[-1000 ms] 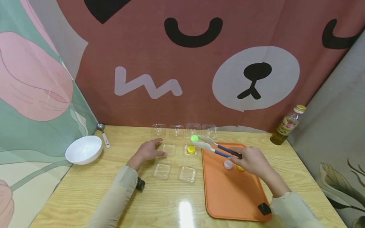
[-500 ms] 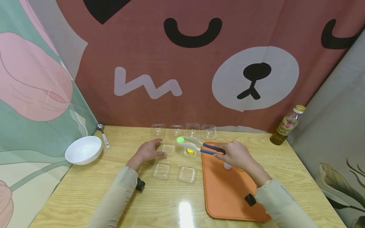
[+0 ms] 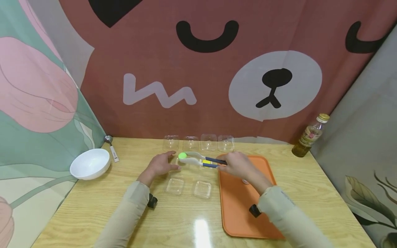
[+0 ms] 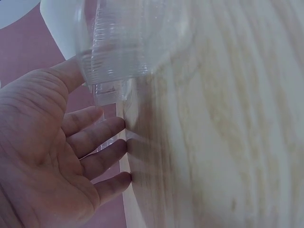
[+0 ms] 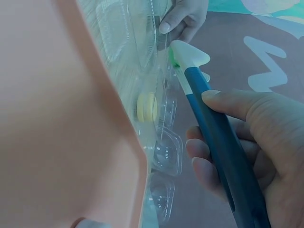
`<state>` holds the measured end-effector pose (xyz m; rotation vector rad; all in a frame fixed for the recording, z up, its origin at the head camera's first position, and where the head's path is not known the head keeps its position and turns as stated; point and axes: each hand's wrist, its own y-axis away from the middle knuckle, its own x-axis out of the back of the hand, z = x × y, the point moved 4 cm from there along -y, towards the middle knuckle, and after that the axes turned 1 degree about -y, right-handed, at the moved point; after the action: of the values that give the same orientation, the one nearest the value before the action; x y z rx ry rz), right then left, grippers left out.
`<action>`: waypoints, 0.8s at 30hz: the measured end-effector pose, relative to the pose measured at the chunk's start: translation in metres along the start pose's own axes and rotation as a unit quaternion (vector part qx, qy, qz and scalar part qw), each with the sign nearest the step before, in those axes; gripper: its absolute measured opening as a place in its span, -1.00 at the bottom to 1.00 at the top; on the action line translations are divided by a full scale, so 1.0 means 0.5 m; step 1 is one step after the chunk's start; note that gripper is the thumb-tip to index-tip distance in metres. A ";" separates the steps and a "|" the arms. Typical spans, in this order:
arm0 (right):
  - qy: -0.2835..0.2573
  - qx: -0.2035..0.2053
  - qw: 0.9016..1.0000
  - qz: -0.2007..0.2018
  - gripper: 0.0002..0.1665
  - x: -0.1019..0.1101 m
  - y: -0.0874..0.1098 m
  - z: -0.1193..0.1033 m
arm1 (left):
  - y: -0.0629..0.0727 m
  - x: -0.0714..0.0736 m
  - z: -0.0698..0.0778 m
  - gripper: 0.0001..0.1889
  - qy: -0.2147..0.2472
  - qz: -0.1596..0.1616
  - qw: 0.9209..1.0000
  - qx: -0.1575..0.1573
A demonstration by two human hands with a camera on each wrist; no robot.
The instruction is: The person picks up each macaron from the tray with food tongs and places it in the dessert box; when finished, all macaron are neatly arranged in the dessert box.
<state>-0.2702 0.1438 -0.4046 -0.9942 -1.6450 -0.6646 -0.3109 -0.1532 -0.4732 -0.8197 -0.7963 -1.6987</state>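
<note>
My right hand (image 3: 240,167) grips blue-handled tongs (image 3: 214,160) with pale tips. Between those tips sits a bright green macaron (image 3: 182,156), over the clear plastic box beside my left hand. My left hand (image 3: 160,163) lies with fingers spread and relaxed, its thumb right at the wall of that clear box (image 4: 116,59). A yellow macaron (image 5: 147,107) sits in another clear box to the right, partly covered by the tongs in the head view. Nearer me stand two more clear boxes, one left (image 3: 175,186) and one right (image 3: 202,189).
An orange tray (image 3: 238,220) lies at the right, with a pinkish round piece (image 3: 245,181) mostly hidden by my right hand. Several clear lids (image 3: 208,142) stand along the back. A white bowl (image 3: 90,164) and a scoop (image 3: 112,148) are left; a bottle (image 3: 311,135) stands back right.
My right hand has carried the tongs and green macaron left, from above the yellow macaron's box to the box by my left hand. My left hand has stayed in place.
</note>
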 end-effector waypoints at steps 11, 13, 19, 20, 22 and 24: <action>0.007 -0.012 1.000 -0.024 -0.61 -0.009 -0.011 -0.012 | -0.003 0.000 0.000 -0.15 -0.007 0.008 1.000 -0.002; 0.010 -0.011 1.000 -0.027 -0.61 -0.008 -0.013 -0.013 | -0.003 0.001 0.001 -0.15 -0.008 0.008 1.000 -0.003; 0.016 0.000 0.999 -0.031 -0.63 0.000 -0.020 -0.024 | -0.004 0.001 0.000 -0.14 -0.012 0.007 1.000 -0.001; 0.017 0.000 0.999 -0.033 -0.62 0.001 -0.020 -0.025 | -0.004 0.000 -0.001 -0.14 -0.011 0.007 1.000 -0.001; 0.020 -0.001 0.999 -0.038 -0.62 0.003 -0.021 -0.026 | -0.004 -0.001 -0.001 -0.14 -0.011 0.007 1.000 -0.005; 0.025 0.001 0.999 -0.041 -0.62 0.005 -0.021 -0.027 | -0.004 -0.002 -0.001 -0.14 -0.010 0.006 1.000 -0.007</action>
<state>-0.2729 0.1283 -0.3980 -0.9065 -1.6490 -0.7362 -0.3127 -0.1525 -0.4746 -0.8505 -0.7924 -1.6888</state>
